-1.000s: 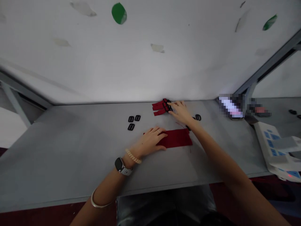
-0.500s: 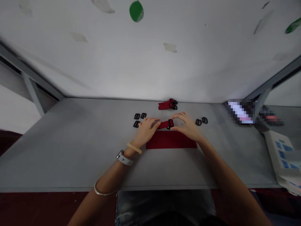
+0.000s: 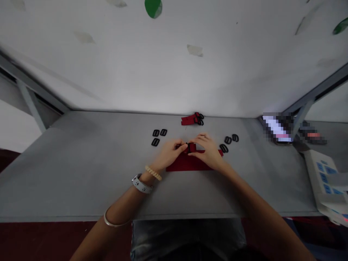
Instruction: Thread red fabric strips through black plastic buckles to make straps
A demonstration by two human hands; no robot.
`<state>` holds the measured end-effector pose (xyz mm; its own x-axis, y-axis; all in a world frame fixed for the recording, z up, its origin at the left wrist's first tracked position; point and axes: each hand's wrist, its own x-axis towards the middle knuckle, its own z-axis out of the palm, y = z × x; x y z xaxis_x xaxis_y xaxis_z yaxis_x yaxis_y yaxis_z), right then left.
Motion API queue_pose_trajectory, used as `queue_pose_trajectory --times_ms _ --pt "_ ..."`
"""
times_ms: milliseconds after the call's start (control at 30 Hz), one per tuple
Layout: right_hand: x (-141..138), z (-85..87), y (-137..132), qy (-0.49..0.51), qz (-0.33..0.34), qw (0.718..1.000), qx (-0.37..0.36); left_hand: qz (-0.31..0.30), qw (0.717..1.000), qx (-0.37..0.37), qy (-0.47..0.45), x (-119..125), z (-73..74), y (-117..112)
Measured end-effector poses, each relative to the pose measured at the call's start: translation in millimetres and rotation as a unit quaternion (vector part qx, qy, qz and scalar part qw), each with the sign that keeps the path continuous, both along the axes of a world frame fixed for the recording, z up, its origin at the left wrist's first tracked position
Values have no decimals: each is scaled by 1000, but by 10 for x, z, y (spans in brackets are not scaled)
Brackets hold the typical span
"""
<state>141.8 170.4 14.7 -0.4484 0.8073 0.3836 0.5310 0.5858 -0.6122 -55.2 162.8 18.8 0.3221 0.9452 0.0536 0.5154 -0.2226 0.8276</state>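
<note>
Both hands meet over a flat pile of red webbing strips (image 3: 187, 165) on the grey table (image 3: 81, 170). My left hand (image 3: 170, 154) pinches one end of a short red strap (image 3: 191, 147). My right hand (image 3: 207, 152) pinches its other end, beside a small black slide buckle (image 3: 188, 146) threaded on that strap. Fingers of both hands are curled tight around it.
Three loose black buckles (image 3: 158, 136) lie to the left, three more black buckles (image 3: 230, 141) to the right. A heap of finished red straps with buckles (image 3: 192, 119) sits by the back wall. A white device with blue keys (image 3: 326, 181) stands at the right edge.
My right hand came back from the far heap of straps. Both hands picked up a short red strap with a buckle and drew closer together over the red pile.
</note>
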Motion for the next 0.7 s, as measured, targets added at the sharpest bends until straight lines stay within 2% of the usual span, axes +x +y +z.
queue_pose_trajectory --times_ms 200,333,400,467,567,700 --pt "9 89 -52 39 -19 999 -13 13 1000 7 -22 -8 -16 7" --pt "61 147 -55 26 34 998 -48 -15 999 31 -3 -7 -9 6" --pt "89 137 -32 34 43 996 -68 -1 997 68 22 6 9 -14" --pt "109 117 -6 55 23 996 -71 21 990 120 67 29 37 -50" --pt "108 97 3 65 5 996 -66 30 967 207 142 80 73 -119" --pt "72 105 -40 77 28 991 -103 35 947 273 166 113 88 -167"
